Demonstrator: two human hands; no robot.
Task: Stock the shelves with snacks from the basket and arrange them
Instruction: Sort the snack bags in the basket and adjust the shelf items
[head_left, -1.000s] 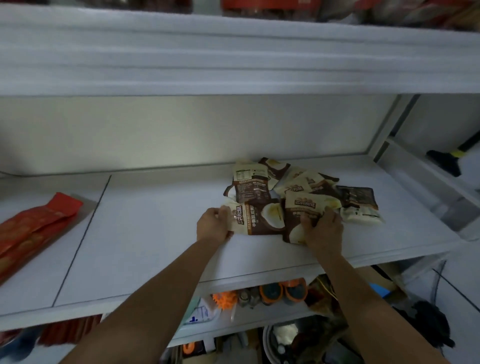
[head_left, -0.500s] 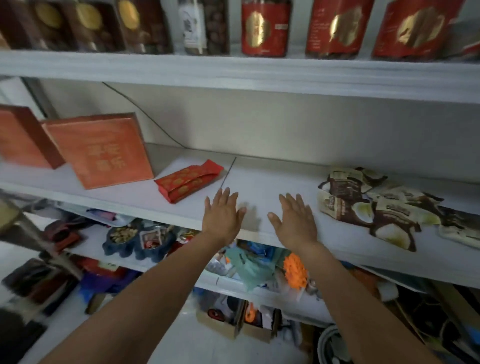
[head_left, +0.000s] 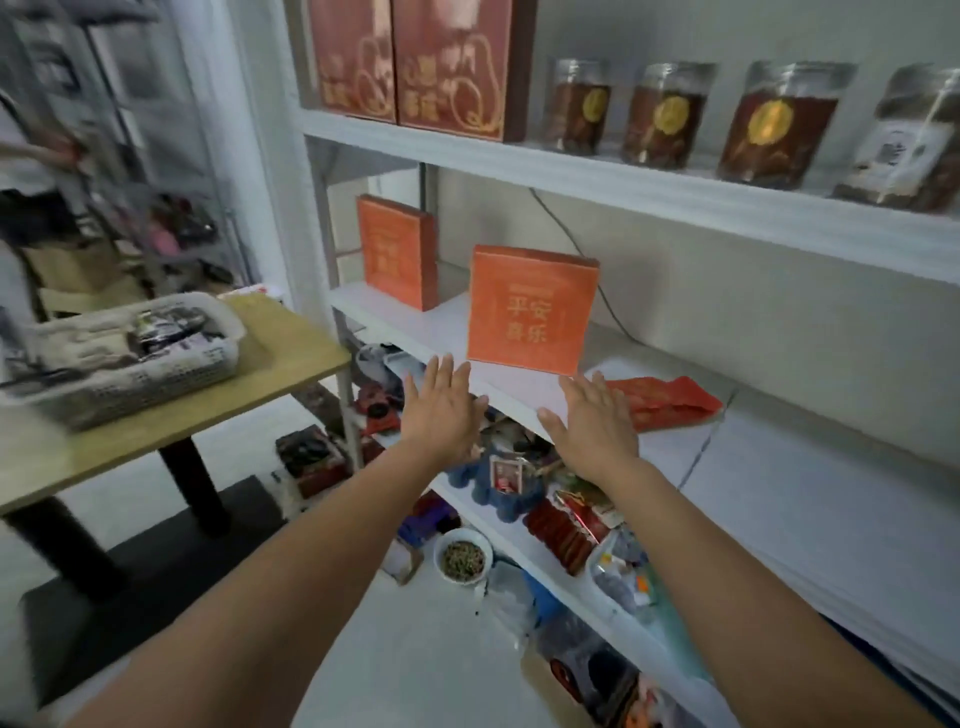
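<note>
While raised palm-down before the front edge of the white shelf (head_left: 779, 483), noted left hand (head_left: 441, 410) and right hand (head_left: 592, 423) flat, fingers straight and slightly spread, gripping nothing. Cannot tell whether touching the shelf.

Found basket (head_left: 171, 374) well apart from both hands, off to the left, on a tan wooden table (head_left: 291, 358): white perforated plastic, rectangular, rounded rim, long axis running left to right.

Recorded dark glossy snack packets (head_left: 166, 327) heaped inside; individual directions lost to blur.

Logged nearer orange box (head_left: 530, 312) upright beyond the hands, matte and square-faced, and flat red packet (head_left: 670, 402) just beside the right hand, lengthwise along the shelf.
</note>
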